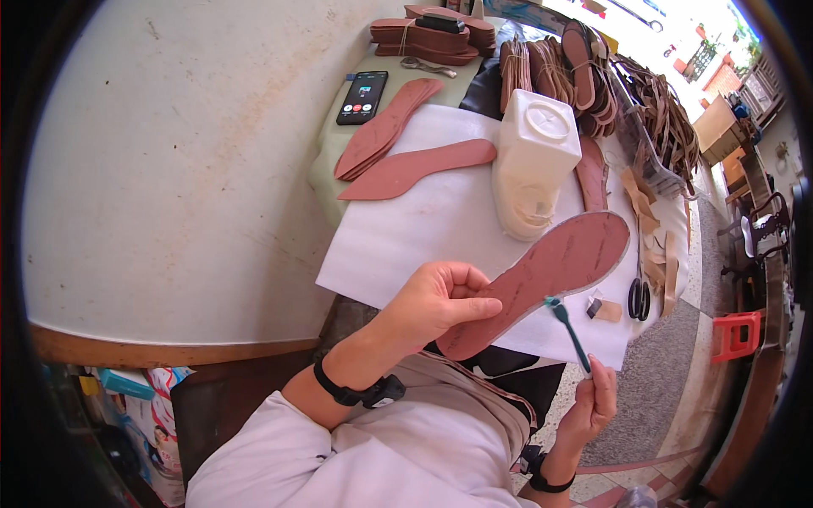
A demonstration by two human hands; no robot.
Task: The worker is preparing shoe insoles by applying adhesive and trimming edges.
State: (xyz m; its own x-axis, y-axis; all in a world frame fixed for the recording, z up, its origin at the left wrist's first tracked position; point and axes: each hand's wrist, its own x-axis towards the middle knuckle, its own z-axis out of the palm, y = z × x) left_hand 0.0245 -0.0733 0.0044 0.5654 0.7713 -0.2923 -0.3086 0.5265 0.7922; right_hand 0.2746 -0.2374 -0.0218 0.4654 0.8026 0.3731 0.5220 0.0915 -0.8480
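1. The left hand (436,305) is closed on the heel end of a reddish-brown shoe insole (542,275), thumb lying across its face, holding it up above the near edge of the worktop (169,169).
2. The right hand (593,402) pinches the lower end of a slim teal brush (569,332) between fingertips and thumb; the brush's head touches the insole's lower edge.
3. The two hands are apart, the right one lower and closer to the body.
4. Behind the insole a white sheet (423,220) covers the worktop, and on it stands a white plastic jug (533,161) with a square top.
5. More flat soles (406,152) lie to the left of the jug, and a phone (362,97) with a lit screen rests just beyond them.
6. Black-handled scissors (638,296) lie at the right of the sheet, among tan strips (656,254).
7. Stacks of soles (440,34) and bundles of straps (660,110) crowd the far end.
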